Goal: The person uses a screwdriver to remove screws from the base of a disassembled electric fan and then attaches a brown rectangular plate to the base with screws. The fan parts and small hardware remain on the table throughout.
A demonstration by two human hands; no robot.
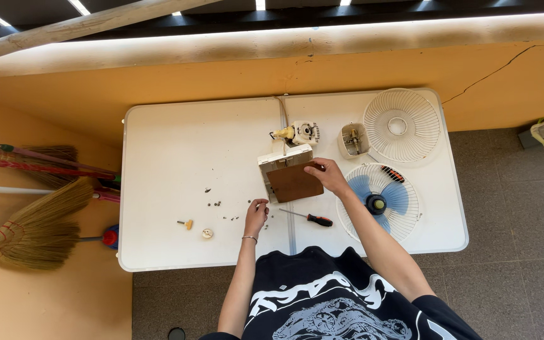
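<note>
My right hand (328,174) rests on the top edge of a white fan base (276,161) with a brown bottom panel (294,183), which lies tipped on the white table (171,145). My left hand (257,213) has its fingertips pinched together over small dark screws (216,204) scattered on the table; whether it holds one is too small to tell. A screwdriver (310,218) with a black and orange handle lies just right of my left hand. Behind the base sits the fan motor (301,133).
A white rear motor cover (352,140) and a white fan grille (402,124) lie at the back right. A second grille with blue blades (379,200) and another small screwdriver (393,174) are to the right. Small yellowish parts (187,223) lie at the left. Brooms (39,220) lean at the left wall.
</note>
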